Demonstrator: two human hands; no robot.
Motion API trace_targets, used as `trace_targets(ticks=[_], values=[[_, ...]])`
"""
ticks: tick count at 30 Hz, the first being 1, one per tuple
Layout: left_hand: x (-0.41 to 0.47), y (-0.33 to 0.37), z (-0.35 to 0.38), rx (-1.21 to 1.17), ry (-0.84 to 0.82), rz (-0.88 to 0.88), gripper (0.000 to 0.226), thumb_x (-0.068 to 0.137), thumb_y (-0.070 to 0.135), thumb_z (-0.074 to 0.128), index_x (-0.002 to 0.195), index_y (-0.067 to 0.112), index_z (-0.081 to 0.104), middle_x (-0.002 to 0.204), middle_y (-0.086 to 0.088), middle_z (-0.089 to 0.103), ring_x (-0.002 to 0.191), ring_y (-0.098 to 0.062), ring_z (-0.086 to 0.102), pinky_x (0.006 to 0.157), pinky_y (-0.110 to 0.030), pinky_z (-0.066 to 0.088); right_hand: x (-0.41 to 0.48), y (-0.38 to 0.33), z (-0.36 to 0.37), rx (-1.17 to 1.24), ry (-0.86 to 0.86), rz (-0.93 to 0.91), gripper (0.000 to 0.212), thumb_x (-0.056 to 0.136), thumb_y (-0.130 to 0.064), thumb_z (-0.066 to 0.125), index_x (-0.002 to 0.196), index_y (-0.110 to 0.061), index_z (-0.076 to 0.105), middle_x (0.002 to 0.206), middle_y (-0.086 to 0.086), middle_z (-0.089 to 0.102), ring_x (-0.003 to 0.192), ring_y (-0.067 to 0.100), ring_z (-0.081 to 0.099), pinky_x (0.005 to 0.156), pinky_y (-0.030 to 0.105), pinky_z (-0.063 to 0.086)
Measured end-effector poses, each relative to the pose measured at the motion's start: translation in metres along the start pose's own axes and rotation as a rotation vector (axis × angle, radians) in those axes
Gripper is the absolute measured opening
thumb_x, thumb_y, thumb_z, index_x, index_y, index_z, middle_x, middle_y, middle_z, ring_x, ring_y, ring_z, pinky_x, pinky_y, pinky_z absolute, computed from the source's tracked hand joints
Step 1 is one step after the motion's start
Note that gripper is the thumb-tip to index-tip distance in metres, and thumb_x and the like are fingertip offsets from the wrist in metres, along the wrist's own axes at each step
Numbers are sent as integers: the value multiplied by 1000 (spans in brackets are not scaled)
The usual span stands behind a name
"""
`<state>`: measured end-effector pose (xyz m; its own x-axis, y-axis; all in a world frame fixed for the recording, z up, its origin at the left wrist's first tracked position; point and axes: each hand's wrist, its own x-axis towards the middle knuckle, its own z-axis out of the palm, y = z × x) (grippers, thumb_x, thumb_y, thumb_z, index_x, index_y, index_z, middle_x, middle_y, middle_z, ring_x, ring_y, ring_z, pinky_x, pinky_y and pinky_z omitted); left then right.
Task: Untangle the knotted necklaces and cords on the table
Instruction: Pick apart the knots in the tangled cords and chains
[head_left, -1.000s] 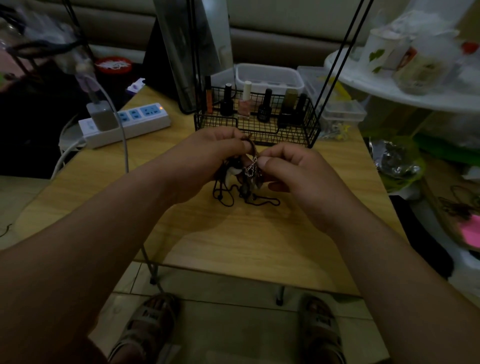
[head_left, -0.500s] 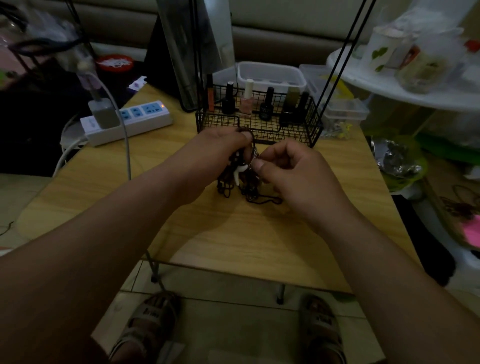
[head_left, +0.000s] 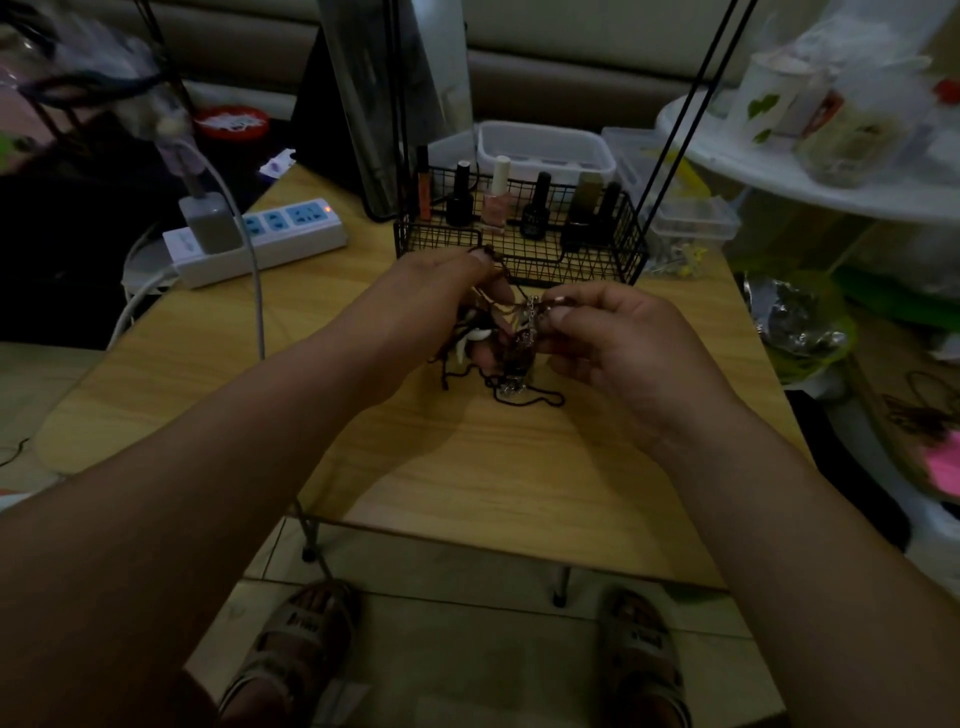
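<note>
Right hand (head_left: 628, 353) has drawn apart from left hand (head_left: 431, 301), both pinching the tangle (head_left: 511, 364) just before the wire basket (head_left: 519, 260). Ease strands slowly; hard pulls likely tighten knots.

One view, from a camera worn on the person's head. It faces forward and steeply down over the wooden tabletop (head_left: 467, 467), with the black wire basket (head_left: 519, 254) a little above the frame's centre. Just in front of the basket, close to the lens, the left hand (head_left: 431, 306) and right hand (head_left: 623, 343) meet on the knotted cords (head_left: 498, 364); both forearms fill the lower corners. Further below the basket lie the tabletop's near edge, the floor (head_left: 467, 649) and two sandalled feet (head_left: 296, 639). The wide angle takes in a power strip (head_left: 291, 234) left of the basket, a round white shelf (head_left: 779, 171) to its right, and a sofa back (head_left: 571, 78) behind it.
</note>
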<state>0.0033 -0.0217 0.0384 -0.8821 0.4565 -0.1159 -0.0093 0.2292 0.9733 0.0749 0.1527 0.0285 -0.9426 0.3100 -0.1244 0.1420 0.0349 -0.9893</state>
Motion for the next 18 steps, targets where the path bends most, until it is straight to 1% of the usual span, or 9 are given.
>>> trace_targets(ticks=[2,5,7,9,10,12,14,16,18], values=[[2,-1,-1,-10,11,-27,37,111,31,43,107,7,70,81,-17,75,66,-24,63,56,-25,50,1,-2,0,155,-1,46,15,98,-4,58,102,-13,69,83,2,74,90,23,74,82,38,56],[6,-5,0,-1,-11,-54,28,105,27,54,106,5,71,76,-12,64,66,-22,57,57,-29,45,1,-6,0,337,-3,104,15,100,-4,52,103,-11,64,74,0,66,90,25,76,81,37,56],[7,-8,0,45,-68,-50,30,101,34,62,106,5,70,72,-5,58,64,-18,52,56,-29,40,2,-8,-2,426,7,123,14,100,-5,50,103,-12,62,75,0,64,85,23,77,79,36,56],[5,-9,-1,172,-115,-36,30,96,42,70,103,13,70,69,6,60,61,-10,53,55,-25,41,4,-8,-5,437,25,111,14,101,-7,51,103,-13,63,76,0,64,82,19,75,78,34,55],[4,-9,-1,262,-125,-22,28,93,45,73,102,19,72,74,9,65,65,-8,57,58,-25,44,5,-7,-6,409,37,93,14,101,-8,53,103,-14,64,78,-1,65,81,17,73,77,33,54],[4,-9,1,425,-120,11,20,90,45,77,100,27,74,89,10,71,81,-6,65,67,-26,48,7,-6,-9,362,67,51,14,101,-9,57,104,-17,68,83,-2,70,84,15,70,77,32,53],[4,-10,2,477,-105,26,14,92,39,76,100,27,76,94,9,73,87,-7,68,72,-28,51,9,-6,-12,371,92,22,14,102,-10,58,106,-19,68,92,-1,73,90,16,69,78,33,53],[5,-12,2,439,-103,45,7,96,33,73,97,26,76,87,9,73,78,-2,68,68,-25,52,10,-8,-15,429,103,25,15,104,-8,53,108,-17,64,95,2,73,91,19,72,80,36,56],[5,-12,1,390,-104,46,8,98,27,70,92,23,73,72,11,68,57,4,59,53,-16,46,11,-9,-17,531,112,60,16,106,-6,46,110,-13,59,87,5,72,86,21,75,78,39,59]])
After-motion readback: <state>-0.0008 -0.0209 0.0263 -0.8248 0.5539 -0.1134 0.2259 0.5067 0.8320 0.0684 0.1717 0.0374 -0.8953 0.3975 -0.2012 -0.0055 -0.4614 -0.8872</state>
